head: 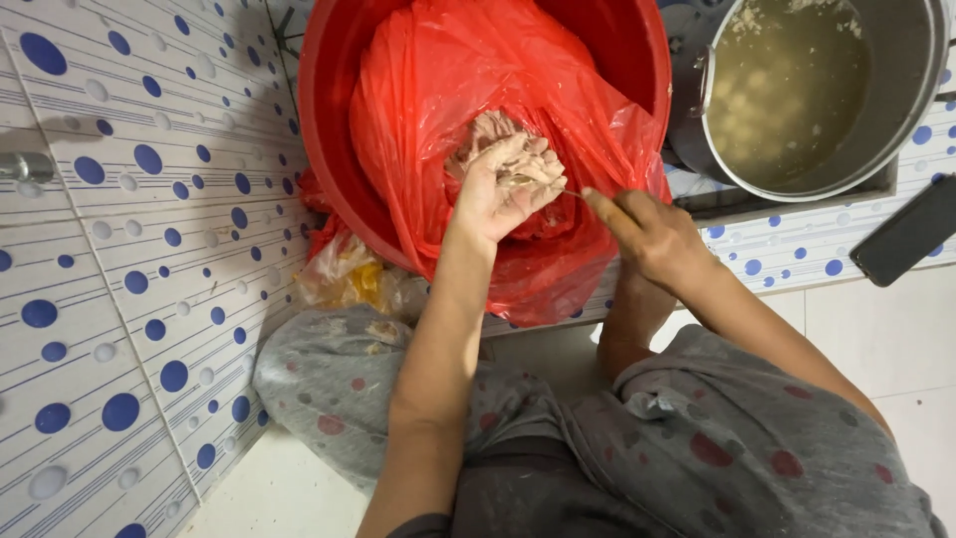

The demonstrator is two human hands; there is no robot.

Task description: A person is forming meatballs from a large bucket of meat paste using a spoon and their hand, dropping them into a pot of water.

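A red plastic basin (pixel 329 130) holds a red plastic bag (pixel 438 70) with pale minced paste (pixel 488 130) inside. My left hand (pixel 503 189) is raised over the bag's mouth, cupped around a lump of the paste. My right hand (pixel 647 234) is beside it, gripping a thin spoon handle (pixel 573 195) whose tip meets the paste in the left palm. Both forearms reach up from my lap, which is covered in grey cloth with red dots.
A metal pot (pixel 906 110) of cloudy liquid with pale balls stands at the upper right. A dark phone (pixel 911 231) lies on the tiled ledge at right. A crumpled clear and yellow bag (pixel 349 279) sits below the basin. Blue-dotted tiles (pixel 129 249) cover the left wall.
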